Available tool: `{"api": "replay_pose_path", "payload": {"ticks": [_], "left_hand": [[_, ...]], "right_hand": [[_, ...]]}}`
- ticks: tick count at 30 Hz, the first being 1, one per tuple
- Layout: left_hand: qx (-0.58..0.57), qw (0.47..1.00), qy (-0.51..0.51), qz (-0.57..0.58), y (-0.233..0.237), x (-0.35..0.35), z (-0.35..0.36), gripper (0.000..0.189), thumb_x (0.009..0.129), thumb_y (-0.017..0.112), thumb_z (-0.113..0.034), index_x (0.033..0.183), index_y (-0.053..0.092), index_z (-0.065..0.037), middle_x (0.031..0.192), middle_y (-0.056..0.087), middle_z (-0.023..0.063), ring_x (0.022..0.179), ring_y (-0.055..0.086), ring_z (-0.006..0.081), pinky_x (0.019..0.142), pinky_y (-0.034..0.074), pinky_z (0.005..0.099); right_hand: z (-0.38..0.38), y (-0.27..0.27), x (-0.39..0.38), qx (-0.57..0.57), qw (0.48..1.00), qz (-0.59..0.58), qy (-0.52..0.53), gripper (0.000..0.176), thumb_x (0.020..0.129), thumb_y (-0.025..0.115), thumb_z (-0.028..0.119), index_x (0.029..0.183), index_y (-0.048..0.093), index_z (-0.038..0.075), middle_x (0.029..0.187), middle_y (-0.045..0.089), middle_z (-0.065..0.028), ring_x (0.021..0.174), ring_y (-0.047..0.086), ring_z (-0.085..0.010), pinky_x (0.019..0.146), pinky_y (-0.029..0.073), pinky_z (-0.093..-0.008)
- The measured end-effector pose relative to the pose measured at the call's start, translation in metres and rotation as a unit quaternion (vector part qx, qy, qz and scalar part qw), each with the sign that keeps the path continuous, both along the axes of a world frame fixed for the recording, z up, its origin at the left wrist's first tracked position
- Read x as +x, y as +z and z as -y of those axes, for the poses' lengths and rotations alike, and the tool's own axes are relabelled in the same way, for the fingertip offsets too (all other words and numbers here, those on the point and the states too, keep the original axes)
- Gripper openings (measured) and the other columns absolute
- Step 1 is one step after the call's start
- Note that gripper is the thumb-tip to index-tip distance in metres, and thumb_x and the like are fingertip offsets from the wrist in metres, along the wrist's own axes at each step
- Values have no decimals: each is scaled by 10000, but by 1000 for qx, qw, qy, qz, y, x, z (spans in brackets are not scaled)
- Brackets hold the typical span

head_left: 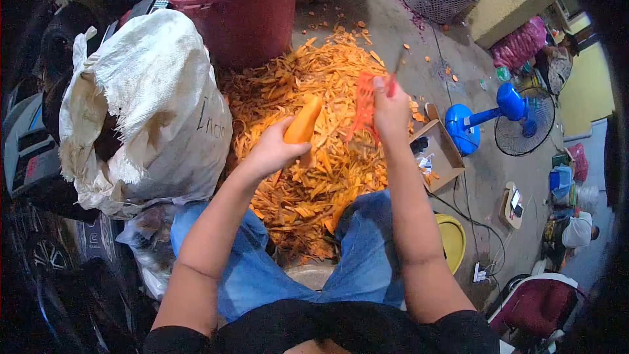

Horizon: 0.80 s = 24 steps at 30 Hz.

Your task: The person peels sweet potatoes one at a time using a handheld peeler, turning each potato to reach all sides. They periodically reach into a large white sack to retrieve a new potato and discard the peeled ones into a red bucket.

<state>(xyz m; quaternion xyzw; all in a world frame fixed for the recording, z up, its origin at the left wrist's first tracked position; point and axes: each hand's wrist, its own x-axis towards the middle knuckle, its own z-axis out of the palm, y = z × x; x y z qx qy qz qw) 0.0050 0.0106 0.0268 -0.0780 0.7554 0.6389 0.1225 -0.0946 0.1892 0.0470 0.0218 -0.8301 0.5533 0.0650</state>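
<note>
My left hand (274, 149) is wrapped round a peeled orange carrot (304, 122), whose tip points up and to the right. To its right, my right hand (390, 110) grips a thin knife (397, 69), blurred, with its blade upward. A strip of red-orange mesh (364, 106) hangs beside that hand's fingers; whether the hand holds it too is hard to tell. Both hands are above a large heap of orange peelings (327, 170) on the floor, between the knees.
A white woven sack (157, 105) stands at the left, a dark red tub (236, 19) behind it. Right of the heap are a cardboard box (449, 151), a blue fan (464, 128), cables and a yellow basin (451, 239). A person (578, 231) is at the far right.
</note>
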Motion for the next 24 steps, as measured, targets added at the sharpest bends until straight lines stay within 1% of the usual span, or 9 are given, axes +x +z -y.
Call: {"api": "replay_pose_path", "payload": {"ticks": [1, 3, 7, 16, 18, 20, 21, 23, 24], "left_hand": [[1, 1000, 0, 0, 1, 0, 2, 392, 648, 571, -156, 986, 453, 1, 851, 541, 102, 714, 543, 166, 610, 432, 279], [-237, 971, 2, -17, 8, 0, 4, 394, 595, 594, -143, 946, 472, -12, 839, 539, 160, 746, 548, 230, 632, 426, 305], [-291, 946, 49, -138, 0, -3, 9, 356, 608, 584, -134, 930, 473, -30, 798, 544, 164, 758, 529, 307, 659, 418, 343], [-341, 932, 24, -123, 13, -1, 1, 371, 606, 604, -114, 939, 465, -26, 830, 542, 176, 797, 518, 319, 671, 416, 347], [-333, 933, 15, -139, 8, -1, 2, 379, 610, 610, -115, 947, 459, -27, 819, 545, 163, 778, 532, 287, 663, 418, 328], [-326, 933, 10, -152, 11, 2, 1, 387, 614, 616, -117, 955, 454, -28, 808, 548, 151, 759, 545, 255, 654, 420, 310], [-227, 955, -11, -188, 20, 6, -2, 370, 618, 619, -132, 939, 466, -28, 802, 546, 132, 747, 540, 240, 655, 414, 309], [-127, 966, -37, -222, 28, 7, -6, 355, 622, 623, -147, 923, 478, -29, 797, 543, 113, 735, 535, 225, 656, 408, 308], [-81, 972, -12, -219, 29, 6, -7, 358, 624, 631, -148, 924, 477, -26, 786, 523, 92, 739, 516, 205, 674, 395, 294]], "right_hand": [[-1, -2, 5, 1, 1000, 0, 0, 273, 803, 465, 266, 701, 491, 14, 587, 442, 12, 539, 375, -78, 494, 339, -249], [-2, -11, 17, 117, 977, 64, 167, 221, 793, 472, 231, 721, 502, 24, 581, 460, -9, 545, 397, -95, 503, 354, -267], [6, -24, 35, 217, 936, 105, 259, 198, 783, 472, 208, 718, 497, 23, 562, 467, -58, 521, 417, -140, 500, 360, -295], [24, -45, 35, 215, 922, 130, 293, 186, 769, 459, 196, 761, 539, 28, 576, 499, -127, 518, 452, -195, 504, 364, -325], [23, -58, 33, 222, 921, 136, 289, 171, 765, 454, 175, 780, 550, 35, 586, 510, -125, 528, 468, -189, 509, 370, -322], [21, -92, 28, 75, 931, 212, 288, 160, 745, 461, 161, 801, 560, 48, 626, 540, -115, 562, 506, -184, 531, 387, -317], [19, -103, 25, 75, 930, 213, 289, 160, 745, 461, 161, 801, 560, 48, 626, 540, -115, 562, 506, -184, 531, 387, -317], [13, -115, 20, 285, 881, 171, 337, 224, 713, 480, 236, 745, 591, 43, 650, 552, -162, 642, 547, -276, 582, 421, -347], [15, -103, 29, 222, 883, 265, 317, 246, 720, 487, 244, 742, 579, 16, 638, 554, -159, 602, 548, -251, 549, 420, -348]]}}
